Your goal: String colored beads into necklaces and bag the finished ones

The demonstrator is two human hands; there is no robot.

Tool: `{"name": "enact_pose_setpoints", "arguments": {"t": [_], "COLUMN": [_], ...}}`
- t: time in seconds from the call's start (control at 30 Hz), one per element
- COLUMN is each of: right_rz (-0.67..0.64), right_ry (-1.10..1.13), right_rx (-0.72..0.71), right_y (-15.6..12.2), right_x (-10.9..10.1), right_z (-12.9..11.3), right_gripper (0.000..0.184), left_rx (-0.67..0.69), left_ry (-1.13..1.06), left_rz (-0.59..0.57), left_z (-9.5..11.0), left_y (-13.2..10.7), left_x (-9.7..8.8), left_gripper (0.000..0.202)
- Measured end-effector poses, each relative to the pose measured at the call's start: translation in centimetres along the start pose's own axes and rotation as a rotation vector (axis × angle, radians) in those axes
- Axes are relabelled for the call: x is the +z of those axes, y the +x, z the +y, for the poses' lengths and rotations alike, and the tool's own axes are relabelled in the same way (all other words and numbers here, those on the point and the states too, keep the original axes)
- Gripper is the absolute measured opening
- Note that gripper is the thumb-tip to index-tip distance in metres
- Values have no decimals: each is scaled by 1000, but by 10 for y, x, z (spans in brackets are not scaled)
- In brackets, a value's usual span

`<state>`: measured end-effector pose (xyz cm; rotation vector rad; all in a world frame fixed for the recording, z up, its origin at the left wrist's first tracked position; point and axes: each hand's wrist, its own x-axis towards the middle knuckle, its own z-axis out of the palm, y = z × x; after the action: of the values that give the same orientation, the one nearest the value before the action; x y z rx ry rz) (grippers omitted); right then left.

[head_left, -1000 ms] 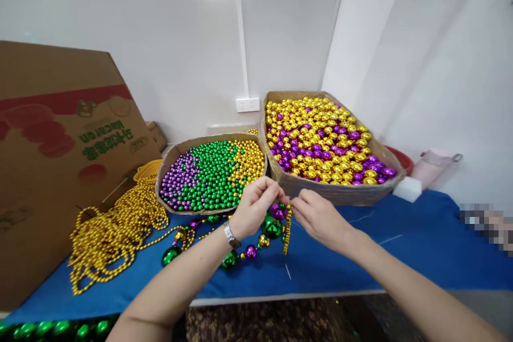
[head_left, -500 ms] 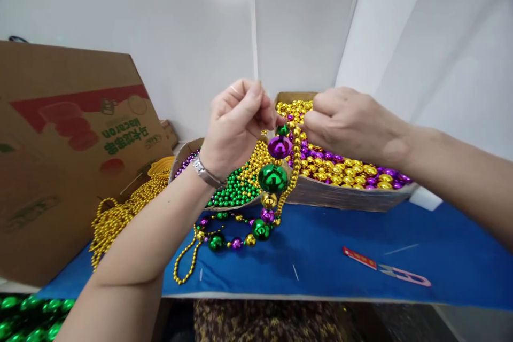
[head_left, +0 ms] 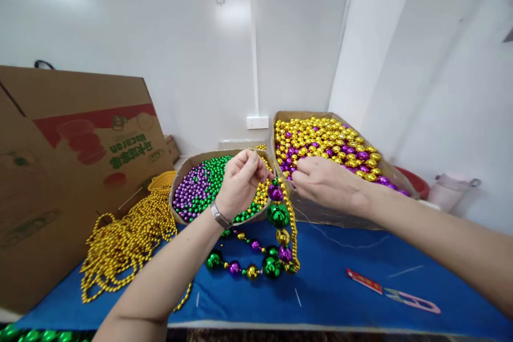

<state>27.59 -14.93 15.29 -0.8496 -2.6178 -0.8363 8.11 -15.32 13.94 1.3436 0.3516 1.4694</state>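
Observation:
A necklace of shiny green, purple and gold beads (head_left: 278,216) hangs between my hands, its lower part lying curved on the blue table. A strand of small gold beads (head_left: 294,235) runs down beside the larger beads. My left hand (head_left: 243,184) is closed in a pinch at the necklace's top end. Just right of it, my right hand (head_left: 326,184) has its fingers closed; a thin pale thread (head_left: 340,243) trails below it onto the table. What lies between the right fingertips is too small to see clearly.
Behind my hands stand a box of small beads (head_left: 192,192) and a larger box of gold and purple beads (head_left: 320,133). Gold bead strands (head_left: 124,251) lie left, by a cardboard carton (head_left: 92,155). Pink-handled thread snips (head_left: 412,300) lie at the right on the blue table (head_left: 332,294).
The view has tilted up, so the hands and necklace appear lower. My hands stay close together at the necklace's top; more of its lower beads seem to rest on the table.

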Motion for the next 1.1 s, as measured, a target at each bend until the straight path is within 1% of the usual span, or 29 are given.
{"name": "enact_pose_setpoints", "arguments": {"t": [0.07, 0.13, 0.23, 0.3, 0.37, 0.43, 0.5, 0.6, 0.63, 0.7, 0.77, 0.87, 0.93, 1.0, 1.03, 1.1], "right_rz": [-13, -58, -129, -99, -13, 61, 95, 134, 148, 179, 204, 207, 195, 200, 211, 247], "right_ry": [63, 142, 258, 245, 188, 148, 147, 181, 201, 259, 351, 548, 691, 827, 836, 716], "right_rx": [15, 49, 187, 274, 302, 305, 326, 408, 447, 538, 617, 660, 668, 702, 717, 715], "right_y": [-7, -15, -26, -32, -38, -43, -49, -58, -61, -67, -72, -79, -82, -85, -86, -88], "right_x": [2, 5, 12, 17, 23, 28, 33, 44, 48, 58, 68, 82, 91, 102, 108, 120], "right_z": [-4, -11, -22, -29, -36, -43, -50, -64, -70, -81, -93, -108, -115, -119, -120, -120], "right_gripper": [34, 34, 36, 37, 31, 23, 25, 33, 34, 34, 32, 25, 29, 36, 39, 40], "left_rx": [0, -5, -13, -25, -51, -91, -147, -253, -286, -339, -369, -406, -418, -419, -419, -423], "left_ry": [50, 168, 392, 490, 534, 538, 474, 252, 172, 54, 11, 54, 94, 147, 191, 309], "left_rz": [-13, -45, -137, -201, -225, -186, -85, 96, 139, 184, 182, 130, 85, 53, 38, 1], "left_z": [-8, -16, -23, -26, -30, -36, -43, -52, -54, -56, -57, -58, -59, -62, -65, -72], "left_y": [-3, -9, -20, -27, -32, -35, -35, -31, -29, -27, -27, -30, -34, -38, -41, -47], "left_x": [0, 0, 2, 4, 8, 13, 18, 24, 26, 27, 27, 26, 25, 20, 17, 6], "left_gripper": [23, 25, 27, 27, 27, 28, 30, 33, 34, 35, 36, 36, 36, 35, 34, 33]}}
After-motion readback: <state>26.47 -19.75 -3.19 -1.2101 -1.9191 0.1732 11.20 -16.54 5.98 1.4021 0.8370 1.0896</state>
